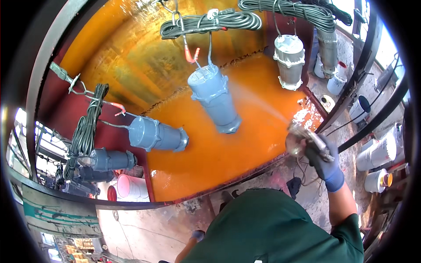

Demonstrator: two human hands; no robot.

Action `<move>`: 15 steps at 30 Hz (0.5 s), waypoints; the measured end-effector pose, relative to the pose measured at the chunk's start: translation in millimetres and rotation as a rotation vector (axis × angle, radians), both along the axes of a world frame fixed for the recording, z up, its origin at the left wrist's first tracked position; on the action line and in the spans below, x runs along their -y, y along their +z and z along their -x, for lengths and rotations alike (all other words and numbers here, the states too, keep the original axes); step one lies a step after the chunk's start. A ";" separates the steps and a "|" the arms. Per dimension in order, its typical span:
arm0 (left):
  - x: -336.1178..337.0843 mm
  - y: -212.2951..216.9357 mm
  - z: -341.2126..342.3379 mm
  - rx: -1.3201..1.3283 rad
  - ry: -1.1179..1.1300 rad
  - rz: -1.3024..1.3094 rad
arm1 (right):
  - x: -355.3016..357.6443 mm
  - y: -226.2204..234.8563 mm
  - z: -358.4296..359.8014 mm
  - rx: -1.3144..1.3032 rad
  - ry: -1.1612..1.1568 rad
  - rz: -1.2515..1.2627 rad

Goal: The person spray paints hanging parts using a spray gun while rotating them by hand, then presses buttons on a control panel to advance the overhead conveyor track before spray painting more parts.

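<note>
My right hand (325, 163), in a grey-blue glove, is closed around a paint-smeared spray gun (310, 136). A pale mist fans from its tip up and left toward a hanging cylindrical pump (215, 100). That pump is coated glossy blue-grey and hangs slightly tilted from a chain and orange-red hook, its cable coil (210, 24) above it. Low beside my body is my left hand (198, 235), gloved and apart from the pumps; its fingers are too hidden to read. Another blue-grey pump (158, 135) hangs to the left, and a bare-grey one (289, 62) to the right.
Behind the pumps stands an orange-stained booth wall (171, 74) above an orange pool or tray floor (206, 166) with a dark red rim. More pumps (109, 159) hang at far left. Buckets (377, 153) line the right side; a pink-lined bucket (131, 186) sits left. A thin hose trails on the floor.
</note>
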State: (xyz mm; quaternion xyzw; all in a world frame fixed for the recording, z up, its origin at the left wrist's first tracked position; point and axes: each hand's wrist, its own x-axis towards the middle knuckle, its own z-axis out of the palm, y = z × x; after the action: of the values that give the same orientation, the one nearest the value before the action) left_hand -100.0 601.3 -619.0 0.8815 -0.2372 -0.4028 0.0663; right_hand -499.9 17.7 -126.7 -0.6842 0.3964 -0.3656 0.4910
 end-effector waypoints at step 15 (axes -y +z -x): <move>143.6 -7.2 -43.2 0.206 -0.254 0.281 | -30.6 59.5 -23.5 -0.240 0.281 0.362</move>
State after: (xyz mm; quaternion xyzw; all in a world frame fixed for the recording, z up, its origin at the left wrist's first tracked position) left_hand -56.8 457.7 -626.2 0.8633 -0.4055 -0.2786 0.1126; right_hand -476.4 48.3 -67.2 -0.8477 0.2809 -0.2752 0.3559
